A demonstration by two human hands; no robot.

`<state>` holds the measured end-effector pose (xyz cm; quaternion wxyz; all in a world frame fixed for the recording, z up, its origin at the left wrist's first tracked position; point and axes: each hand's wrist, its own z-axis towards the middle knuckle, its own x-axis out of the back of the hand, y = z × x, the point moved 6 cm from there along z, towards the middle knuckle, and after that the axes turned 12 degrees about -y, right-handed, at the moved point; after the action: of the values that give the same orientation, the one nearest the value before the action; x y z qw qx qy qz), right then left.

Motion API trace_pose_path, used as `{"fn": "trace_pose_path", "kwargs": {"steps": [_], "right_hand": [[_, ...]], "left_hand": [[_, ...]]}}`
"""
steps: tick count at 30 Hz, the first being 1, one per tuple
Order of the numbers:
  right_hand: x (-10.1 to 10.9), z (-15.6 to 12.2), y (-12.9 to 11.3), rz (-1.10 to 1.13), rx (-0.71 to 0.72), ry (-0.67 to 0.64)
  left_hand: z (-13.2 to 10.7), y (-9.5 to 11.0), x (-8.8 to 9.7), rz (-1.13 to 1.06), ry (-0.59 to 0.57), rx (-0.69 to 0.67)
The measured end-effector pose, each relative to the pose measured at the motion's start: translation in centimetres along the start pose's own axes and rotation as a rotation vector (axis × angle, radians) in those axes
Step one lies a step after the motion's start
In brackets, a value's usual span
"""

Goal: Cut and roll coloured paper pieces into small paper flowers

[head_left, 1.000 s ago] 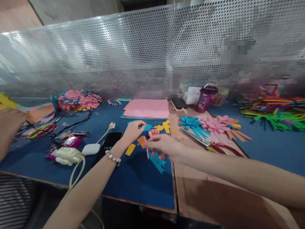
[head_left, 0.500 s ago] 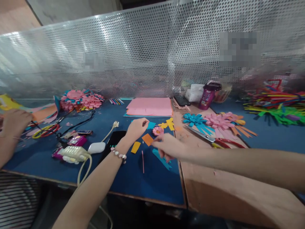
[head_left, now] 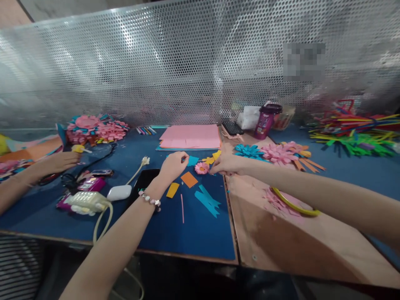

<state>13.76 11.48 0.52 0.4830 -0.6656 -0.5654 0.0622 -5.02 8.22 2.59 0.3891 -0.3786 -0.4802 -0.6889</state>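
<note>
My left hand (head_left: 175, 166), with a beaded bracelet on the wrist, is closed beside a blue paper piece (head_left: 192, 161); what its fingers hold, if anything, does not show. Just right of a small pink paper flower (head_left: 201, 168), my right hand (head_left: 230, 164) reaches down with its fingertips drawn together; anything in them is hidden. Yellow paper pieces (head_left: 208, 160) lie beyond the flower. Nearer to me are an orange paper square (head_left: 189, 180), a yellow paper piece (head_left: 172, 190), blue paper strips (head_left: 207, 201) and a thin pink strip (head_left: 182, 208).
Pink paper sheets (head_left: 190, 136) lie at the back. At right are blue (head_left: 249, 151) and pink (head_left: 278, 153) paper flowers, a purple cup (head_left: 265, 121) and a yellow loop (head_left: 292, 204). A phone (head_left: 144, 183) and power strip (head_left: 89, 202) lie left, near another person's hand (head_left: 61, 161).
My right hand has moved away from me, from over the orange square and blue strips to beside the pink flower. The other person's hand has come further right. The view has shifted slightly.
</note>
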Motion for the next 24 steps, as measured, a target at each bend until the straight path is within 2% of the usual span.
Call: {"fn": "trace_pose_path", "kwargs": {"steps": [3,5,9,11,12,15,17,18,19,21,22,23,24], "right_hand": [[-0.4,-0.5,-0.3,0.111,0.036,0.004],[-1.7,-1.6,-1.0,0.215,0.082,0.003],[-7.3,-4.2,-2.6,0.419,0.112,-0.056],[-11.1,-5.3,-3.0,0.66,0.078,-0.137],[-12.6,-5.8,-3.2,0.711,0.065,-0.158],[-15.2,-6.8,-3.6,0.759,-0.013,-0.222],[-14.7,-6.9,-3.7,0.657,-0.04,-0.256],[-13.7,-6.7,-3.7,0.564,-0.032,-0.25],[-12.2,-6.4,-3.7,0.461,-0.011,-0.229],[-8.2,-5.1,-3.9,0.202,0.121,-0.175],[-5.9,-4.2,-4.1,0.02,0.196,-0.106],[-3.4,-3.4,-4.4,-0.207,0.274,0.021],[-0.8,-2.7,-4.7,-0.438,0.318,0.204]], "left_hand": [[0.0,0.0,-0.1,0.002,0.011,0.009],[0.0,-0.2,-0.1,0.004,0.026,0.021],[0.0,-0.7,0.0,0.009,0.075,0.051],[0.1,-0.9,0.0,0.007,0.092,0.059],[0.1,-1.0,0.0,0.005,0.096,0.06],[0.2,-1.1,-0.2,-0.005,0.093,0.055],[0.2,-1.0,-0.3,-0.01,0.091,0.05],[0.2,-0.9,-0.3,-0.011,0.091,0.048],[0.2,-0.8,-0.4,-0.012,0.09,0.045],[0.1,-0.5,-0.4,-0.016,0.084,0.035],[0.0,-0.3,-0.4,-0.019,0.079,0.029],[0.0,-0.1,-0.4,-0.022,0.072,0.023],[0.0,0.1,-0.5,-0.026,0.068,0.019]]}}
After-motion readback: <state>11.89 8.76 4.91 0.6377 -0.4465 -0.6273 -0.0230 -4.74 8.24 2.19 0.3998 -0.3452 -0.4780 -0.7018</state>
